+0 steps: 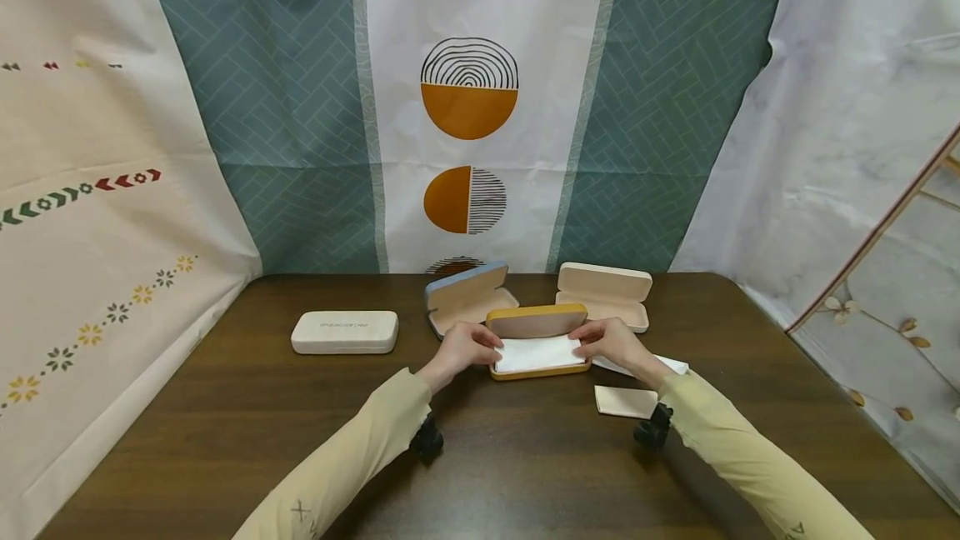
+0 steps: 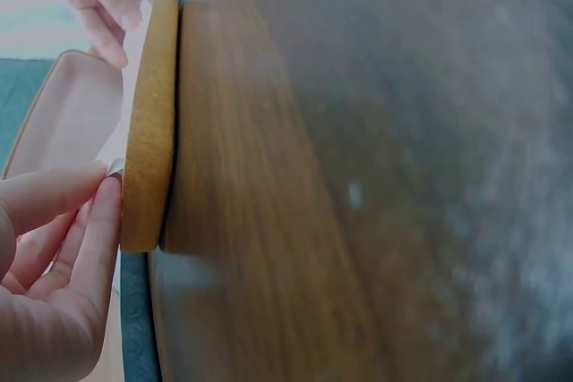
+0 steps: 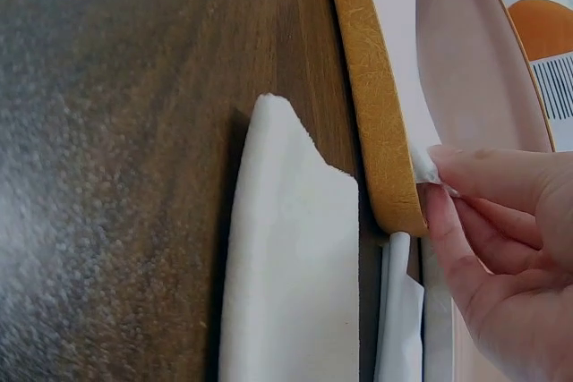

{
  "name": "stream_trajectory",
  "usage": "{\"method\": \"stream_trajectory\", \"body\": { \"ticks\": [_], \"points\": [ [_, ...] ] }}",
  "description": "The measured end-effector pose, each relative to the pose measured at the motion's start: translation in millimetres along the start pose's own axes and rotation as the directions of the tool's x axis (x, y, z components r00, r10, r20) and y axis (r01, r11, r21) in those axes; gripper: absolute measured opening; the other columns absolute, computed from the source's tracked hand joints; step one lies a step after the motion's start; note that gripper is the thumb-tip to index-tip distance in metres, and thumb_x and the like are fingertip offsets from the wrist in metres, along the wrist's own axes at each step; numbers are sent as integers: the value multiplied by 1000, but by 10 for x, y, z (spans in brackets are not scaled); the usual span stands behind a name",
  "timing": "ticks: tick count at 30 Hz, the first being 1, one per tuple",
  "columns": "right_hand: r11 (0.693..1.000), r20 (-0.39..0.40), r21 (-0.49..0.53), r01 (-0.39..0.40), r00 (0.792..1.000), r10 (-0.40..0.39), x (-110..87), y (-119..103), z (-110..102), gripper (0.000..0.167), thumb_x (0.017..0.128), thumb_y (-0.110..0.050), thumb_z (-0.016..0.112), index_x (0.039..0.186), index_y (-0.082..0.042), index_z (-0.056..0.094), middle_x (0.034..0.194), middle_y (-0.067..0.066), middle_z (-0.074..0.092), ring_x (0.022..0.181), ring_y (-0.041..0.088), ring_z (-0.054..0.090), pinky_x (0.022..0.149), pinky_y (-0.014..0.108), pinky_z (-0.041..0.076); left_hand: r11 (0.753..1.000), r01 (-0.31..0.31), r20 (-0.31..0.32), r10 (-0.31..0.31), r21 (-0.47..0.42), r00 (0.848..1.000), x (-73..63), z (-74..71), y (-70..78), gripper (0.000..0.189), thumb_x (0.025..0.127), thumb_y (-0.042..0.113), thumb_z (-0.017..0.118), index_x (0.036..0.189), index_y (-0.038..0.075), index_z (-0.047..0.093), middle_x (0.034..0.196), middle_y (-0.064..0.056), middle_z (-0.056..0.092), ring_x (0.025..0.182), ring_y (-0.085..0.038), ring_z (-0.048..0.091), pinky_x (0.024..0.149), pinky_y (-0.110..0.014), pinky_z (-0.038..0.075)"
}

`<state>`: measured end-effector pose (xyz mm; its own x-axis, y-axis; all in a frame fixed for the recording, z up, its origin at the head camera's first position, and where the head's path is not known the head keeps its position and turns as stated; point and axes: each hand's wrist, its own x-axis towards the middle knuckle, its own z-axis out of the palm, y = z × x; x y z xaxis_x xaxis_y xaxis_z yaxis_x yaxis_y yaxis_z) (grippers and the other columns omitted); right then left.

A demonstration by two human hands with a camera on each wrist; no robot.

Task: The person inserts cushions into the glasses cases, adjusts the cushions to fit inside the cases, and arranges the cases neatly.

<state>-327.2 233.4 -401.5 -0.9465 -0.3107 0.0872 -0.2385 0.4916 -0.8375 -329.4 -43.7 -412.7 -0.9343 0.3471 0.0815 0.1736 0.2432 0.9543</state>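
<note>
A mustard-yellow glasses case (image 1: 536,320) stands with its lid raised at the middle of the table, its pink lining showing. In its lower half lies a folded white cloth (image 1: 538,353). My left hand (image 1: 467,346) pinches the cloth's left end between thumb and fingers, at the case's left side. At the opposite end my right hand (image 1: 617,345) pinches the other edge. The left wrist view shows the left fingertips (image 2: 106,187) on a cloth corner, just over the yellow wall. In the right wrist view, the right thumb (image 3: 474,172) presses on the cloth's near corner.
Behind stand an open blue case (image 1: 459,297) and an open pale pink case (image 1: 603,294). A closed white case (image 1: 345,332) lies to the left. A folded cream cloth (image 1: 624,401) and another white cloth (image 1: 675,364) lie by the right forearm.
</note>
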Motion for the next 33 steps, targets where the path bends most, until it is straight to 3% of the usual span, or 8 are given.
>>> {"method": "stream_trajectory", "body": {
  "ticks": [6,14,21,25,27,30,33],
  "points": [
    [1000,17,-3,21,1000,-21,21,24,1,27,75,2,71,99,11,63,82,15,63,62,24,57,60,35,50,1000,5,26,-5,-12,1000,1,-32,0,16,74,-6,70,89,-9,65,77,-9,62,67,-17,59,63,-32,51],
    [987,-8,-43,153,988,-154,56,156,46,21,71,-6,77,90,0,69,72,5,60,60,15,50,50,26,44,999,25,31,-24,-26,999,-35,-92,-25,14,73,-10,68,86,-11,64,80,-12,63,66,-17,60,62,-32,51],
    [996,-113,-68,53,992,-61,7,50,10,22,73,6,70,94,9,64,85,17,61,74,23,55,59,26,46,998,31,-32,-33,-60,999,-50,-172,17,18,73,-10,69,90,-10,63,84,-15,63,67,-22,62,61,-37,52],
    [995,-211,-76,59,975,-74,-33,22,-39,22,76,5,68,96,11,60,91,20,61,81,28,59,66,25,47,996,38,-41,-42,-85,998,-136,-202,159,27,73,-9,69,98,-11,59,92,-23,60,72,-21,60,63,-41,51],
    [996,-251,-65,60,965,-75,-48,18,-45,21,79,3,67,96,11,59,91,20,61,83,30,59,67,27,47,995,44,-48,-48,-89,998,-147,-199,160,32,73,-7,70,102,-10,57,96,-24,59,73,-20,59,64,-42,51],
    [999,-291,-21,46,956,-50,-53,31,-31,25,84,-2,63,102,12,54,94,21,59,85,31,57,69,29,49,996,55,-72,-61,-72,996,-151,-164,117,43,74,-3,72,113,-5,54,104,-24,55,78,-22,58,65,-43,50],
    [996,-277,91,16,961,10,-65,28,3,34,91,-9,56,115,13,46,103,28,54,92,36,55,74,36,49,996,66,-84,-71,-52,994,-146,-95,44,58,74,6,74,125,2,48,115,-22,49,84,-25,56,66,-41,50]
  ]
}}
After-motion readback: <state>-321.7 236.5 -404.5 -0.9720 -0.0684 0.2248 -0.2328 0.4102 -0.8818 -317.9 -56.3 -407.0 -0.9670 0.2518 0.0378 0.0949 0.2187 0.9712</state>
